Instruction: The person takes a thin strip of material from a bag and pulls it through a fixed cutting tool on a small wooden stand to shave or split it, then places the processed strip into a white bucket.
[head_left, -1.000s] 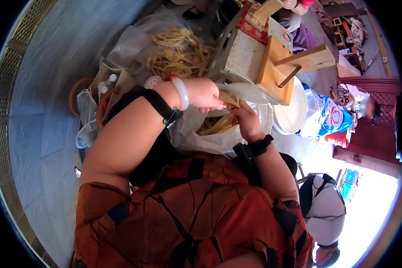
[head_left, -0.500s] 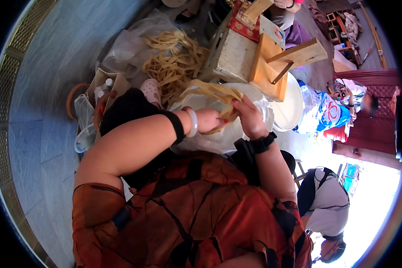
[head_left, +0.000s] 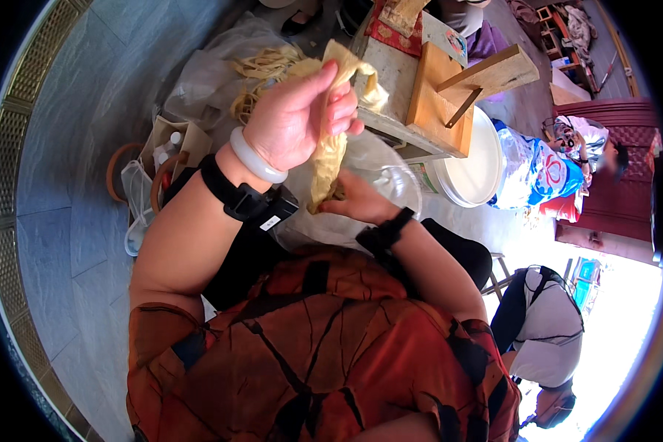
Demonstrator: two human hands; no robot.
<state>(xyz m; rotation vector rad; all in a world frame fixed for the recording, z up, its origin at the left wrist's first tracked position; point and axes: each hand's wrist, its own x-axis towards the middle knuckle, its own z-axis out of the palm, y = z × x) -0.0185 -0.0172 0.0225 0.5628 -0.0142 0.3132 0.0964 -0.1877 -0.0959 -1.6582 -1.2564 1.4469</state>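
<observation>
My left hand (head_left: 296, 121) is raised over the lap, fingers closed round the upper part of a long, limp, pale-yellow strip (head_left: 328, 156). The strip's top end folds over the hand and hangs toward the right. Lower down, my right hand (head_left: 359, 197) pinches the bottom end, so the strip runs stretched between both hands. Beneath them is a round tub lined with clear plastic (head_left: 390, 173). More strips of the same kind lie in a loose heap (head_left: 267, 65) beyond my left hand, which partly hides it, on a crumpled clear plastic sheet (head_left: 191, 82).
A worn table (head_left: 390, 92) with a wooden lever device (head_left: 449, 96) stands ahead right. Beside it are a white bucket (head_left: 468, 166) and a blue-and-white bag (head_left: 534, 173). Left sits a beige handled bag (head_left: 195, 140). One person (head_left: 545, 331) is at right, another (head_left: 586, 147) farther off.
My left hand has risen up and left, pulling the strip upward. My right hand has moved down and left to the strip's lower end. The heap is now more covered.
</observation>
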